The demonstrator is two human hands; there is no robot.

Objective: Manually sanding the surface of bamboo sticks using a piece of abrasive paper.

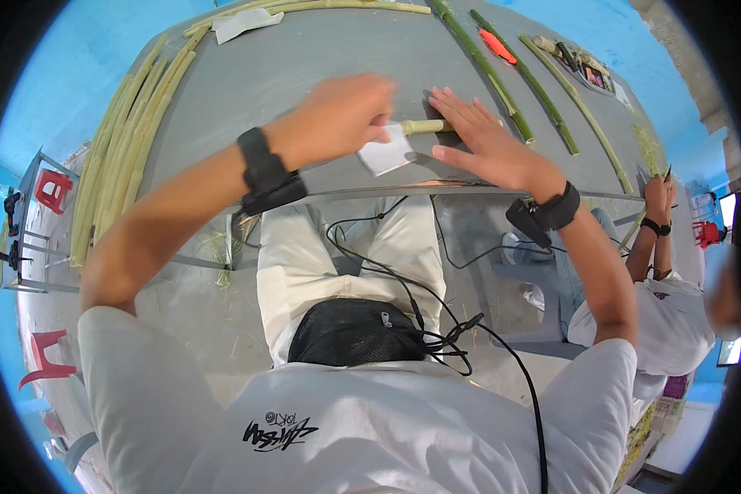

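My left hand (342, 118), smeared by motion, is closed with its fingertips on the upper edge of a square white sheet of paper (387, 154). A short pale green bamboo stalk (422, 127) lies crosswise on the grey table (305, 58); its left end meets the sheet. My right hand (487, 144) lies over this stalk with fingers stretched flat and thumb apart. The palm hides part of the stalk. Both wrists wear black straps with small boxes.
Long peeled bamboo poles (132, 140) line the left edge. Green poles (543, 95) lie to the right, with an orange-handled tool (497, 47) among them. Another white sheet (245, 24) rests far left. A co-worker's hands (658, 202) are at the right edge. Black cables (453, 333) hang over my lap.
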